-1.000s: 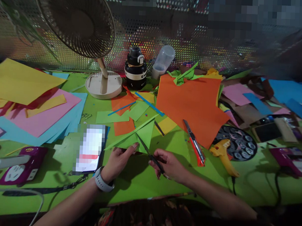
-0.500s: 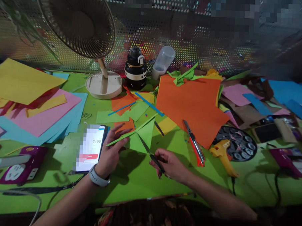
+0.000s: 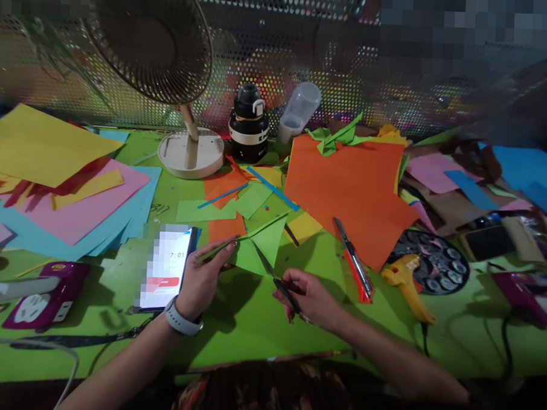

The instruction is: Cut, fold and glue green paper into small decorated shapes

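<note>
Your left hand (image 3: 203, 275) pinches the near-left edge of the folded green paper (image 3: 259, 248) between thumb and fingertips, lifting that corner slightly off the worktop (image 3: 250, 325). Your right hand (image 3: 312, 298) is closed around the handles of the scissors (image 3: 276, 279), whose dark blades run up and left into the green paper (how far the blades are parted is hard to tell in the shadow).

Just left of your left hand lies a phone (image 3: 167, 267), face up, its edge almost against your thumb side. Beyond the green paper sit an orange scrap (image 3: 225, 227), more green offcuts and a thin blue strip (image 3: 272, 188), all crowded together. To the right of your right hand lies a utility knife (image 3: 353, 260), its tip resting on the big orange sheet (image 3: 349, 187), and further right a yellow glue gun (image 3: 406, 282) beside a dark round tray (image 3: 436, 260).

At the back stand a fan (image 3: 160, 43) on its round base, a black flask (image 3: 248, 124) and a clear tipped cup (image 3: 299, 109). Far left, pink, blue and yellow sheets (image 3: 61, 189) are stacked, with a purple power strip (image 3: 45, 295) nearer to you.
</note>
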A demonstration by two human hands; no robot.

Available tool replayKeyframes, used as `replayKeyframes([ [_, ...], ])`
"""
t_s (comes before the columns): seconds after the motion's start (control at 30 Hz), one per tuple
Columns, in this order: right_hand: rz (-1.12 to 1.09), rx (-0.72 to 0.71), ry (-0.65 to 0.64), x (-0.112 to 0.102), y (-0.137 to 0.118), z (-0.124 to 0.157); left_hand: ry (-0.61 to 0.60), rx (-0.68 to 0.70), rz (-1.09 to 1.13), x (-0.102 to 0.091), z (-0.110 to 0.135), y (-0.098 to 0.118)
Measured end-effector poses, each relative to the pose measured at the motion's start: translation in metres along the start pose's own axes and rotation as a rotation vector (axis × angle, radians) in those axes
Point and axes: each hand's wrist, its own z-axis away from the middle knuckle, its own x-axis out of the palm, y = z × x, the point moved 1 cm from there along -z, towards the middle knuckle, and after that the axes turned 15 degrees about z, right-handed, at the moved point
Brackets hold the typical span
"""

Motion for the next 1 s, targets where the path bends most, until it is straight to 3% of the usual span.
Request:
replayKeyframes([
  [0.7,-0.013,0.0,0.0,0.0,0.002,0.0,0.09,-0.052,-0.063,0.002,-0.001,0.004],
  [0.87,0.007,0.018,0.007,0.0,-0.001,0.001,0.073,0.059,-0.146,0.003,0.001,0.012],
  [1.0,0.021,0.019,0.005,0.0,-0.001,0.001,0.012,0.181,-0.235,-0.01,-0.002,0.004],
])
